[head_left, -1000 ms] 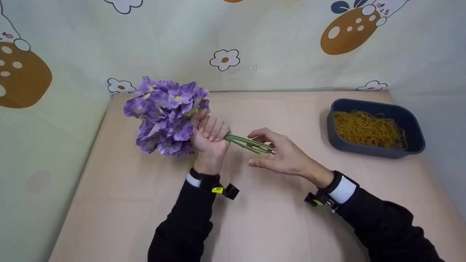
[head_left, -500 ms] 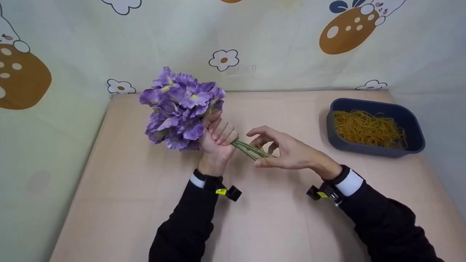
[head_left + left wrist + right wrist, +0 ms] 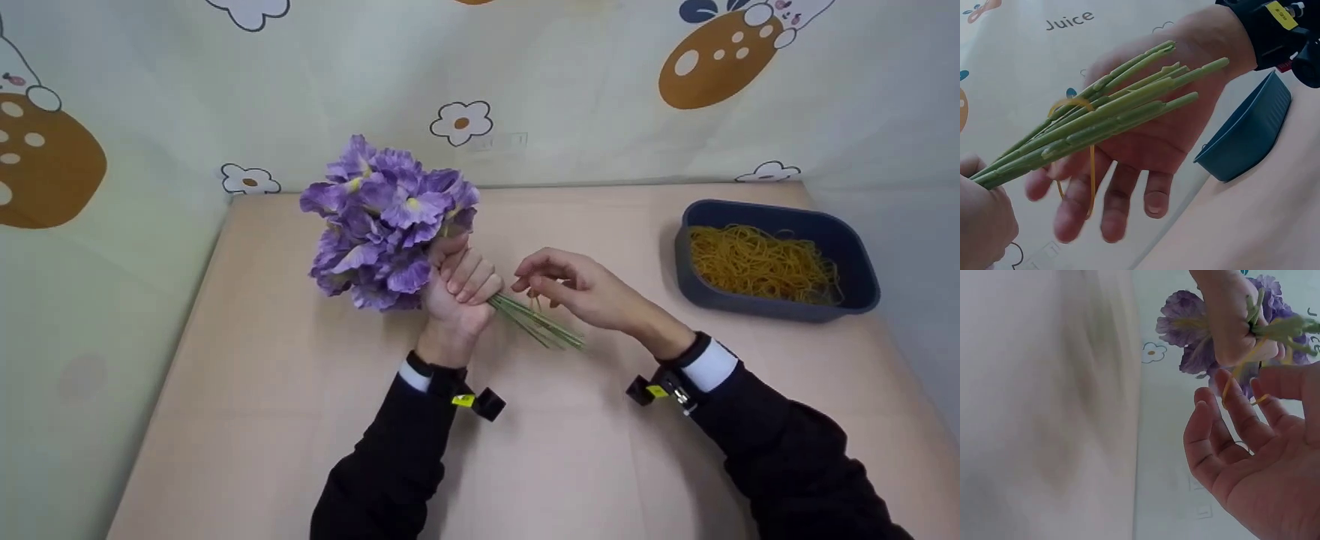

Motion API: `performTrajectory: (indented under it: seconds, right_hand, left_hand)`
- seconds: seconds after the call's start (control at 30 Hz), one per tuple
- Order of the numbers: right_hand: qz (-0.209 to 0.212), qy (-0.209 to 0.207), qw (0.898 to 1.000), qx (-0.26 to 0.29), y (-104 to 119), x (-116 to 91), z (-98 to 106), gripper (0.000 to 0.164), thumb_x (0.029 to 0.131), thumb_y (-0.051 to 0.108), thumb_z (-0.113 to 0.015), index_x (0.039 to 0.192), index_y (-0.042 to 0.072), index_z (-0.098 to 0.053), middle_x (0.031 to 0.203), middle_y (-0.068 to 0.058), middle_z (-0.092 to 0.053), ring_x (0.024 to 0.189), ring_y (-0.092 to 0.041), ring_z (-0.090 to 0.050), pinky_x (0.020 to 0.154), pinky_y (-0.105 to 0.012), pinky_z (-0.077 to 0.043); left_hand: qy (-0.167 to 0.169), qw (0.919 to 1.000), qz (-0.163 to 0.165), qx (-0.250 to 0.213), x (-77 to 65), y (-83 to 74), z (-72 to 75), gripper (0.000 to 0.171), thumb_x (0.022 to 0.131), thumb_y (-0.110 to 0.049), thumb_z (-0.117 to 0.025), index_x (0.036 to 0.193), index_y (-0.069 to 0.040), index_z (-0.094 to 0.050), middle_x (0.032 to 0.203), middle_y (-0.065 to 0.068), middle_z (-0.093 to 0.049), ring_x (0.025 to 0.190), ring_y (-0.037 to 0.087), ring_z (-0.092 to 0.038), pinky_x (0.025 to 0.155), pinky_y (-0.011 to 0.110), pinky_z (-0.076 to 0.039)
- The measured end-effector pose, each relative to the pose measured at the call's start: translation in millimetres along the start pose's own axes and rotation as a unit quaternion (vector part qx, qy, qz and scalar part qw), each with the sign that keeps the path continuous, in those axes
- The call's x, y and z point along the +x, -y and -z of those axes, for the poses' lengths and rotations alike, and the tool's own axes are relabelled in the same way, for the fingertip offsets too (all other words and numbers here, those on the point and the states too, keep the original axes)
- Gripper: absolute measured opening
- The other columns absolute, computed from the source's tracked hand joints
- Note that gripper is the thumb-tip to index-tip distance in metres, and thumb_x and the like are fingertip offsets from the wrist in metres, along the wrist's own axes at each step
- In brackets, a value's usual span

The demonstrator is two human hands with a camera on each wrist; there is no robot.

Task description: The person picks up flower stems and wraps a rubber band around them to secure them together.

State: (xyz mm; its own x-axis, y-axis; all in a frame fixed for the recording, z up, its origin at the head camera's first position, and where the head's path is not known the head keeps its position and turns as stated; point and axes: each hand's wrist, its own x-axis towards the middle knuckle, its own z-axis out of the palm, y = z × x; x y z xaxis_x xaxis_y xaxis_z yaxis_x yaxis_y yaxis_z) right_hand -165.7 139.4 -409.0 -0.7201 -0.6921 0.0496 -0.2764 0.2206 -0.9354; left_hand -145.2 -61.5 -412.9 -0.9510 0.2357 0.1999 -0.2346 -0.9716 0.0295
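My left hand (image 3: 461, 292) grips a bunch of purple artificial flowers (image 3: 390, 217) just below the blooms, its fingers wrapped round the stems. The green stems (image 3: 540, 321) stick out to the right, their cut ends fanned slightly apart. Close above them is my right hand (image 3: 592, 292), with bent fingers holding a thin yellow rubber band (image 3: 1093, 180). In the left wrist view that band passes over the stems and is hooked on the right hand's fingers. The right wrist view also shows it stretched between those fingers and the stems.
A dark blue plastic box (image 3: 757, 306) with a heap of yellow rubber bands (image 3: 757, 262) stands at the table's back right. Behind the pinkish table (image 3: 570, 465) hangs a pale printed cloth (image 3: 360, 82).
My left hand and the flowers have shifted to the right. The right hand has moved from round the stem ends to above the stems, its thumb nearer its fingers.
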Motion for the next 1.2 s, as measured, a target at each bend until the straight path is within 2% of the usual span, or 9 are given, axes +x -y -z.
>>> performTrajectory:
  seconds: [0.13,0.3,0.4,0.47,0.63,0.8,0.9,1.1,1.2]
  right_hand:
    - [-0.003,0.024,0.999,-0.039,-11,-5,4,0.032,0.106,0.005,-0.045,0.133,0.007,-0.061,0.122,-0.008,-0.069,0.11,-0.034,-0.062,0.083,-0.043,-0.054]
    - [0.041,0.054,0.995,-0.072,-14,-7,0,0.031,0.104,0.011,-0.056,0.134,0.01,-0.064,0.118,0.001,-0.071,0.106,-0.021,-0.065,0.084,-0.031,-0.052]
    - [0.068,0.048,0.994,-0.065,-11,-5,-10,0.029,0.102,0.014,-0.06,0.131,0.009,-0.067,0.112,0.002,-0.074,0.101,-0.017,-0.068,0.081,-0.029,-0.052]
    - [0.088,0.04,0.994,-0.056,-8,-4,-20,0.031,0.102,0.013,-0.061,0.132,0.006,-0.065,0.11,0.0,-0.075,0.098,-0.021,-0.071,0.078,-0.03,-0.055]
    - [0.143,0.025,0.984,-0.107,-3,-4,-47,0.024,0.102,0.011,-0.059,0.122,0.002,-0.07,0.098,-0.003,-0.075,0.083,-0.024,-0.072,0.071,-0.028,-0.058]
    - [0.172,0.022,0.966,-0.19,8,-9,-65,0.019,0.104,0.015,-0.057,0.109,0.008,-0.073,0.087,0.001,-0.071,0.075,-0.009,-0.067,0.066,-0.02,-0.053]
    - [0.21,0.004,0.949,-0.236,17,-14,-69,0.016,0.104,0.016,-0.057,0.103,0.01,-0.072,0.081,0.005,-0.065,0.07,-0.001,-0.059,0.062,-0.016,-0.049]
    - [0.313,-0.036,0.909,-0.275,39,-17,-62,0.01,0.101,0.01,-0.062,0.094,0.008,-0.069,0.079,0.005,-0.06,0.065,-0.002,-0.051,0.057,-0.015,-0.045]
    - [0.337,-0.061,0.892,-0.295,48,-17,-53,0.009,0.099,0.009,-0.064,0.092,0.007,-0.068,0.08,0.003,-0.061,0.064,-0.004,-0.051,0.055,-0.017,-0.045]
  left_hand:
    - [0.02,0.9993,-0.011,-0.029,-0.6,-6.4,-4.8,0.049,0.086,-0.008,-0.055,0.054,-0.019,-0.02,0.039,-0.006,-0.031,0.037,0.005,-0.014,0.038,0.016,-0.012]
    - [0.056,0.9927,-0.059,-0.089,-1.8,-20.1,-12.5,0.046,0.09,-0.008,-0.05,0.053,-0.02,-0.024,0.042,-0.008,-0.024,0.035,0.006,-0.02,0.038,0.017,-0.013]
    - [0.067,0.9866,-0.093,-0.117,-3.4,-26.9,-16.0,0.045,0.091,-0.009,-0.048,0.053,-0.019,-0.027,0.042,-0.008,-0.023,0.034,0.007,-0.022,0.038,0.017,-0.014]
    - [0.065,0.9845,-0.108,-0.121,-4.3,-29.4,-17.4,0.044,0.091,-0.01,-0.047,0.053,-0.019,-0.028,0.042,-0.008,-0.024,0.034,0.008,-0.022,0.037,0.018,-0.014]
    - [0.057,0.983,-0.133,-0.113,-5.2,-31.4,-18.3,0.045,0.092,-0.011,-0.047,0.053,-0.019,-0.027,0.042,-0.007,-0.023,0.033,0.009,-0.022,0.037,0.018,-0.013]
    - [0.062,0.9808,-0.153,-0.103,-4.4,-33.5,-17.8,0.045,0.093,-0.012,-0.047,0.053,-0.019,-0.027,0.043,-0.008,-0.022,0.033,0.009,-0.023,0.037,0.018,-0.013]
    - [0.059,0.9803,-0.164,-0.092,-4.0,-33.3,-16.5,0.046,0.092,-0.012,-0.048,0.053,-0.019,-0.026,0.042,-0.007,-0.023,0.033,0.008,-0.023,0.036,0.018,-0.013]
    - [0.06,0.9836,-0.168,-0.026,-3.4,-27.3,-14.2,0.048,0.093,-0.012,-0.051,0.057,-0.019,-0.021,0.04,-0.005,-0.029,0.035,0.006,-0.016,0.036,0.017,-0.014]
    - [0.056,0.9861,-0.157,0.0,-3.1,-24.3,-12.6,0.049,0.091,-0.011,-0.054,0.057,-0.019,-0.02,0.039,-0.005,-0.03,0.036,0.005,-0.015,0.036,0.016,-0.014]
